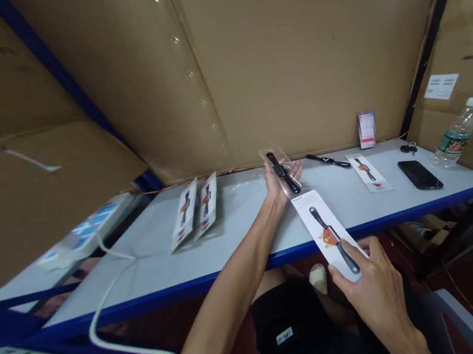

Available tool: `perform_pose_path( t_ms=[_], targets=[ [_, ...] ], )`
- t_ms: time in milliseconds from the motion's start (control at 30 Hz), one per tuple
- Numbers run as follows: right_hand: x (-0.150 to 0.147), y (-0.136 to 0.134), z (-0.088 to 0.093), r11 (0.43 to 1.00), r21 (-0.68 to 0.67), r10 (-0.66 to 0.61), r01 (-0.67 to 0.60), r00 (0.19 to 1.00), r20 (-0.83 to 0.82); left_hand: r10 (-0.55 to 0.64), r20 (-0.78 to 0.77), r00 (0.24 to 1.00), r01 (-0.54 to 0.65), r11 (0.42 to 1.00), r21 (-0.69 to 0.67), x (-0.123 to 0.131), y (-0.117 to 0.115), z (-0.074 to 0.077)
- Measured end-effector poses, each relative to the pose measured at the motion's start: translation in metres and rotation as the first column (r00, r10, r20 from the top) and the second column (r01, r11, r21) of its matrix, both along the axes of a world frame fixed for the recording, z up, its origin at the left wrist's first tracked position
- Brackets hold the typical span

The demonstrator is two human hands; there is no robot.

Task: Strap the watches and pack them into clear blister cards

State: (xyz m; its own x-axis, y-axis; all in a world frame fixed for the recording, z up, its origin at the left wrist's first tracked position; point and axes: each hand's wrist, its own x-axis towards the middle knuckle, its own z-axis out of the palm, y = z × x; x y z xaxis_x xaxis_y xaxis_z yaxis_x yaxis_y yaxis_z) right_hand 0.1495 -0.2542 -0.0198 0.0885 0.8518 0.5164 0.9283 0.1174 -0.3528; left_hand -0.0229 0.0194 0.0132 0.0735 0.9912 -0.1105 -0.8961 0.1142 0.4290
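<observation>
In the middle, my left hand (272, 184) is palm up, cradling a clear plastic blister (269, 154) with a black spokeshave (282, 173) inside. The fingers show partly behind the plastic, loosely extended. My right hand (374, 278) pinches the lower end of a white printed backing card (315, 227), thumb on its front. A picture of the spokeshave is on that card. Its upper end meets the blister's lower end; I cannot tell whether the two are joined. A loose black spokeshave (328, 161) lies to the right, beside another printed card (368, 173) lying on the table.
Two packaged spokeshaves (185, 214) (206, 206) lie side by side on the grey table (243, 215). At right are a black phone (420, 174), keys (408, 148) and a water bottle (456, 137). A white cable (98, 303) loops at left. Cardboard (289, 59) walls the back.
</observation>
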Motion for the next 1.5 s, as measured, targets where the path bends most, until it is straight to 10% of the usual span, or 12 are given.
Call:
perform_pose_path(
  t_ms=[800, 1500],
  targets=[
    [0.003, -0.001, -0.001, 0.992, 0.122, 0.054, -0.045, 0.996, -0.074, -0.007, -0.056, 0.998, 0.008, 1.0, 0.018, 0.0, -0.005, 0.004],
    [-0.041, 0.106, 0.031, 0.995, 0.065, 0.093, -0.082, 0.976, -0.199, -0.097, -0.161, 0.982, 0.11, 0.991, 0.071, 0.018, -0.02, 0.002]
  ],
)
